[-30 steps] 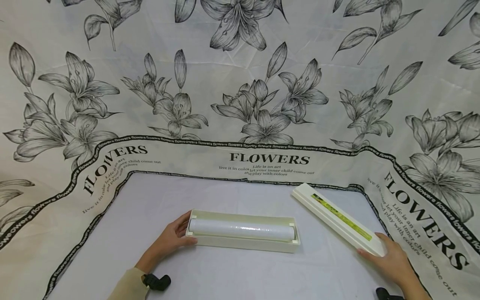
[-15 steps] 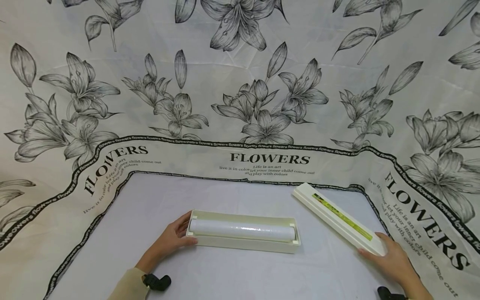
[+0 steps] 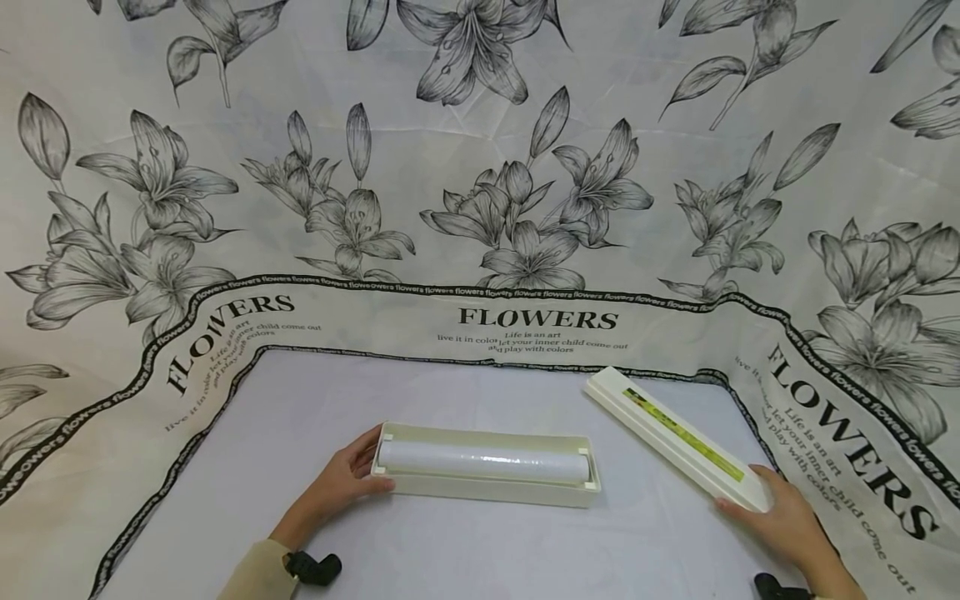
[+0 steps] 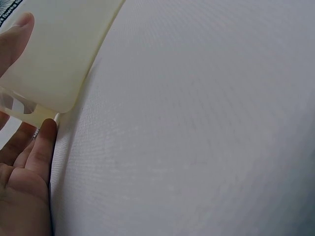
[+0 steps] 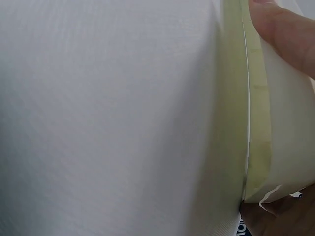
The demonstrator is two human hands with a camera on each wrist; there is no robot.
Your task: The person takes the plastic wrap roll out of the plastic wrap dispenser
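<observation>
A long cream plastic wrap box (image 3: 495,493) stands on the table in the head view, its top uncovered. Inside it lies a shiny roll of plastic wrap (image 3: 480,461). My left hand (image 3: 341,479) holds the box at its left end, thumb on the front wall and fingers round the end. In the left wrist view the thumb (image 4: 19,37) lies against the box wall (image 4: 64,54). To the right, a white lid (image 3: 667,433) with a yellow-green label lies slanted. Its near end is gripped by my right hand (image 3: 787,517). The right wrist view shows the lid's edge (image 5: 290,123) between thumb and fingers.
A white cloth (image 3: 450,550) covers the table under the box and lid. Flower-printed fabric (image 3: 540,250) rises behind and at both sides, with a dark printed border (image 3: 420,356) along the table's far edge. A dark device (image 3: 315,567) is strapped to the left wrist.
</observation>
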